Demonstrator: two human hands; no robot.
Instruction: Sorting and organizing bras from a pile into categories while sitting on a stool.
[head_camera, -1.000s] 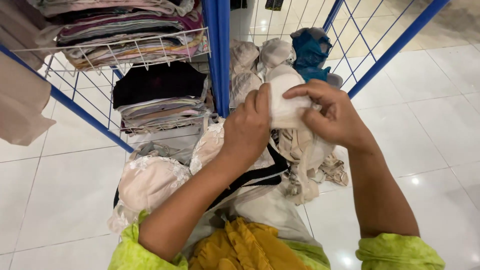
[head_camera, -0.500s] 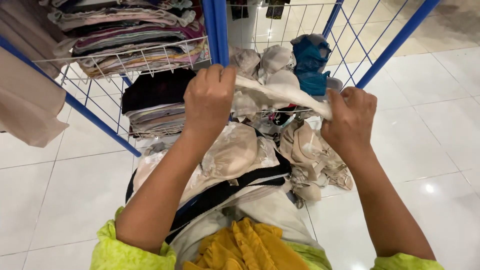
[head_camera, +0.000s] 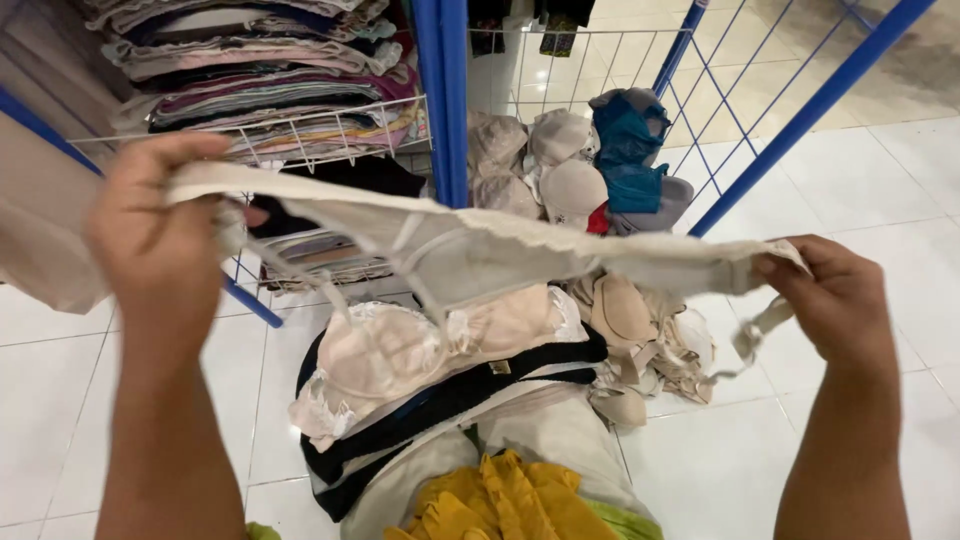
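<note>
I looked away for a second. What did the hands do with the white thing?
Both hands moved apart: the left hand swung out left, the right hand out right, pulling the bunched cream bra into a long flat band. Each kept its grip on one end. The heap of bras and the blue rack stayed put.

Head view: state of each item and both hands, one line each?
Left hand: gripping one end of the cream bra.
Right hand: gripping the other end.
Cream bra: stretched flat between both hands, strap dangling.
Pink bra: lying on the lap.
Folded garments: stacked on the wire shelf.
</note>
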